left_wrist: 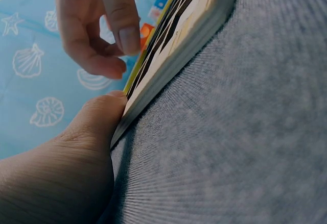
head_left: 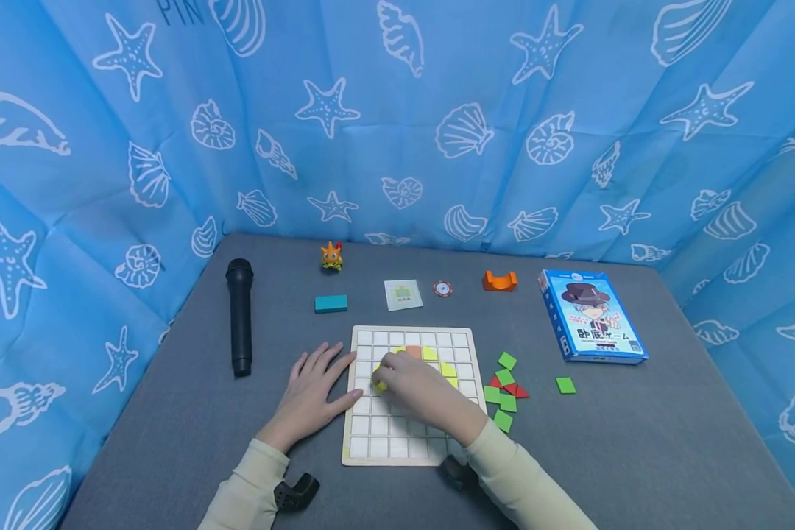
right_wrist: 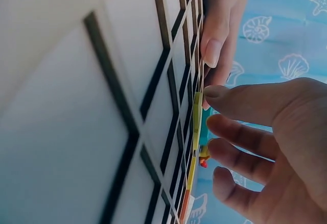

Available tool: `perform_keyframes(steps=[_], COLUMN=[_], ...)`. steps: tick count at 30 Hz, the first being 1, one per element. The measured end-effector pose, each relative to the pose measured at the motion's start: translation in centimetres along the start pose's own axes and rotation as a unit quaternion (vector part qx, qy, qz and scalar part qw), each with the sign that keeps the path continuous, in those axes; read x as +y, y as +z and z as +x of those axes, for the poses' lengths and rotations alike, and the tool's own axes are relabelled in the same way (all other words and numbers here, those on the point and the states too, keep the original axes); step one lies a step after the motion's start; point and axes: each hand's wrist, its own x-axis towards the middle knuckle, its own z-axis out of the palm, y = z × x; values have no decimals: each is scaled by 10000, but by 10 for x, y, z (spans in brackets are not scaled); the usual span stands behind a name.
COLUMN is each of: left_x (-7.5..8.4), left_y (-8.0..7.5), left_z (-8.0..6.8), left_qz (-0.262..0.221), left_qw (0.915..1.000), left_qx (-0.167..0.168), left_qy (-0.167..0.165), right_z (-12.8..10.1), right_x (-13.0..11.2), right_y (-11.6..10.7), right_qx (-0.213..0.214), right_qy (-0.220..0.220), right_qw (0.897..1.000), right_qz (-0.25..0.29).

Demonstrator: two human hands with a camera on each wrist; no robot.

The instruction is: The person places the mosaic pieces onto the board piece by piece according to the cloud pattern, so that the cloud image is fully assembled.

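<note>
Head cam: high, looking forward and down, whole grey tabletop (head_left: pixel 636 442) in frame with the blue shell-print backdrop (head_left: pixel 437 110) behind; grid board (head_left: pixel 411 434) sits lower centre, mid distance. Left wrist cam: down at tabletop level, very near, looking along the board's edge (left_wrist: pixel 168 66), which runs diagonally from lower left to top centre; left hand (left_wrist: pixel 61 168) fills the lower left, right hand (left_wrist: pixel 97 25) upper left. Right wrist cam: rolled sideways, skimming the board face (right_wrist: pixel 76 132) at close range; right hand (right_wrist: pixel 265 147) at right, left hand (right_wrist: pixel 219 25) at top. All three share the board, both hands and the backdrop.
</note>
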Motion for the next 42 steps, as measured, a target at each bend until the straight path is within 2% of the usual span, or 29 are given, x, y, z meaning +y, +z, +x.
perform_keyframes(steps=[14,25,34,37,42], left_x=[0,-1,-1,0,-1], left_y=[0,0,1,1,0], left_z=[2,2,1,1,1], left_qz=[9,-4,-19,-48,-73], left_qw=[10000,10000,10000,10000,9999], left_qx=[-46,-27,-64,-79,-90], left_qy=[5,-22,-20,-31,-42], right_z=[0,-2,-10,-18,-38], right_x=[3,3,11,19,43], right_y=[4,1,-4,-11,-28], right_qx=[64,-129,-12,-52,-194], right_qy=[-124,303,181,355,1116], right_qw=[9996,9993,9997,9993,9934], right_qz=[-254,-164,-173,-36,180])
